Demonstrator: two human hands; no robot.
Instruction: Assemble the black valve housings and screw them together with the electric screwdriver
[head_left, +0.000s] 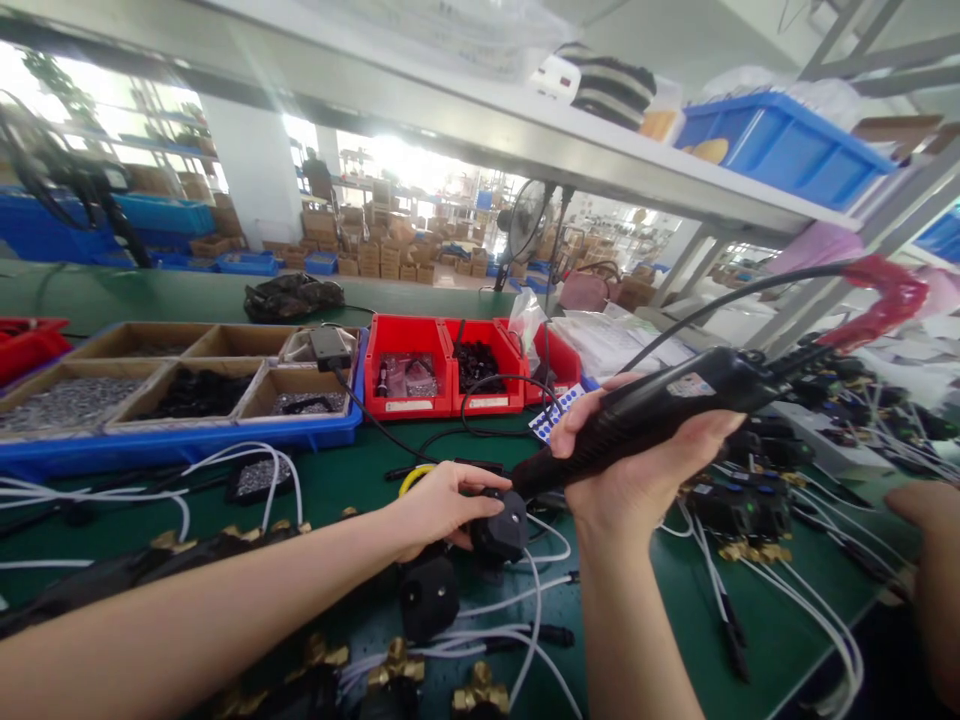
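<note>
My right hand (637, 475) is closed round a black electric screwdriver (667, 405), which slants down to the left. Its tip meets a small black valve part (501, 527) on the green bench. My left hand (442, 505) grips that black part from the left, fingers curled over its top. A cable runs from the screwdriver's rear up to a red sleeve (881, 295). Another black part (427, 595) lies just below my left hand. White wires (525, 600) trail from the parts.
Red bins (409, 405) and a blue tray of cardboard compartments (180, 435) stand behind. Brass fittings (397, 665) lie near the front edge. Assembled black units with white wires (739, 505) pile at the right. Another person's hand (930, 510) shows at the far right.
</note>
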